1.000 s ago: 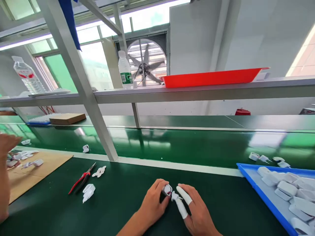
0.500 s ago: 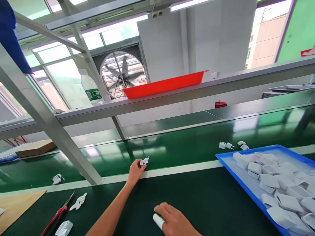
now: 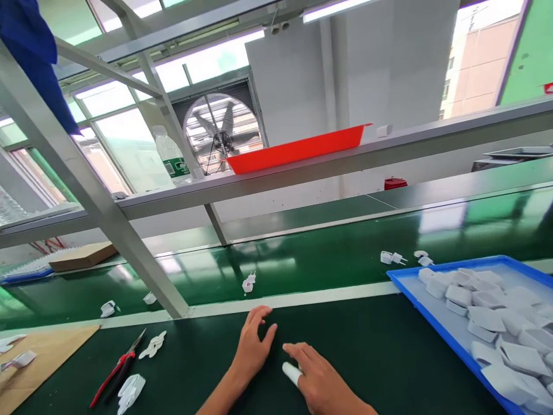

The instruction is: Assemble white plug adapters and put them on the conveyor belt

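Observation:
My left hand [image 3: 254, 344] is over the dark green work surface, thumb and fingers apart, with nothing in it. Beside it, my right hand [image 3: 322, 377] hovers low with its fingers loosely stretched and no object visible in them; a white cover [image 3: 292, 374] wraps one of its digits. Just beyond my left hand, a small white plug-like part [image 3: 249, 283] lies on the shiny green belt [image 3: 328, 259]. To the right, a blue-rimmed tray [image 3: 436, 332] bears many white plastic housings [image 3: 488, 317].
Red-handled pliers [image 3: 118, 369], flat white pieces [image 3: 152, 344] and a white part [image 3: 131, 392] lie at left near brown paper [image 3: 56, 357]. More white plug parts [image 3: 392, 257] rest on the belt. A metal frame post [image 3: 129, 248] and shelf with a red tray [image 3: 298, 148] stand ahead.
My left hand has let go of the small white plug part on the belt and drawn back towards my right hand. The right hand has moved slightly, its fingers stretching out more.

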`<state>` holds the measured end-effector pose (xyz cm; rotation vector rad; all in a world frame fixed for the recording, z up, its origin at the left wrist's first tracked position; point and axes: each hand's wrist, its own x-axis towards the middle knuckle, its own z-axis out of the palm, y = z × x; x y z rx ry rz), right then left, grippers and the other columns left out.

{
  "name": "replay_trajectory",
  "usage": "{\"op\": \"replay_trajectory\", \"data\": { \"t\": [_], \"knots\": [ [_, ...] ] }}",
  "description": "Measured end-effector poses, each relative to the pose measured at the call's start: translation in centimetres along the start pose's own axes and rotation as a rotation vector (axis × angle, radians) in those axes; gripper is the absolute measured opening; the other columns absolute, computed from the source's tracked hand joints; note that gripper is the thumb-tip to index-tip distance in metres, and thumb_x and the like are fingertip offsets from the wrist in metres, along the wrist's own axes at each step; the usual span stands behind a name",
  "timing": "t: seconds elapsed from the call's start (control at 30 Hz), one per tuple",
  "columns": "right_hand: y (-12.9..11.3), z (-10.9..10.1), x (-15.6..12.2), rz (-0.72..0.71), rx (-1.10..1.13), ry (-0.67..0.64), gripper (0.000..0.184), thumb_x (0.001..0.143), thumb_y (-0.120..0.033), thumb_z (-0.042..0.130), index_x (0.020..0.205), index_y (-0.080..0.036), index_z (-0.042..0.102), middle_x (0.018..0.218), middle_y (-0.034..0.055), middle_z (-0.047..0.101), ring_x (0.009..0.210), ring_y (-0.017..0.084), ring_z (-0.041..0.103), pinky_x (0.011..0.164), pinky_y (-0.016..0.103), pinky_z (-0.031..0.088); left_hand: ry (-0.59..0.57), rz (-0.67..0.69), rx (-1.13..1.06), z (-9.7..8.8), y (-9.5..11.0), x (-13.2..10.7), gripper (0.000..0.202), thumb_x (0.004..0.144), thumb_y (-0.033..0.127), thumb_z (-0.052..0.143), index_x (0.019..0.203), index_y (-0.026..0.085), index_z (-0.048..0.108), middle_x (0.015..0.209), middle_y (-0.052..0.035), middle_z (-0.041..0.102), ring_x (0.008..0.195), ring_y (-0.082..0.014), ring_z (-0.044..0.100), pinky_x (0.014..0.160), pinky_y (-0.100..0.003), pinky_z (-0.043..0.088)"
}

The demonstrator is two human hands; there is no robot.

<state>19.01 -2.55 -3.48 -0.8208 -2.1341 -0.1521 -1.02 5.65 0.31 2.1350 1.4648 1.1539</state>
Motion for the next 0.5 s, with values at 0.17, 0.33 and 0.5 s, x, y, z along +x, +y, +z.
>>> {"op": "replay_trajectory", "data": {
  "t": [0.17, 0.33, 0.5],
  "knots": [
    [1.6, -0.5, -0.9, 0.020, 0.033, 0.018, 0.040, 0.082, 0.006, 0.039, 0.091, -0.014, 0.072, 0.126, 0.0186, 0.067, 0.119, 0.028, 0.064, 0.096, 0.044, 0.060, -0.209, 0.110, -0.225, 0.3, 3.0, -3.9, 0.015, 0.090, 0.020, 0.061, 0.101, 0.022, 0.070, 0.108, -0.0072, 0.069, 0.075, -0.0148, 0.066, 0.069, -0.028, 0.058],
    [3.7, -0.5, -2.0, 0.100, 0.072, 0.050, 0.055, 0.081, 0.003, 0.040, 0.126, -0.016, 0.066, 0.124, 0.0137, 0.071, 0.115, 0.024, 0.068, 0.095, 0.037, 0.062, -0.231, -0.038, -0.328, 0.7, 3.0, -4.9, 0.003, 0.084, 0.018, 0.067, 0.086, 0.020, 0.066, 0.084, -0.0031, 0.067, 0.068, -0.0135, 0.061, 0.061, -0.022, 0.051],
    [3.8, -0.3, -3.1, 0.219, 0.110, 0.036, 0.040, 0.093, -0.011, 0.048, 0.124, -0.028, 0.067, 0.118, 0.0076, 0.075, 0.106, 0.026, 0.073, 0.089, 0.037, 0.062, -0.359, -0.104, -0.434, 1.9, 1.6, -5.4, 0.020, 0.080, 0.035, 0.076, 0.076, 0.019, 0.064, 0.078, -0.0033, 0.066, 0.060, -0.0110, 0.055, 0.054, -0.022, 0.045]
  ]
}}
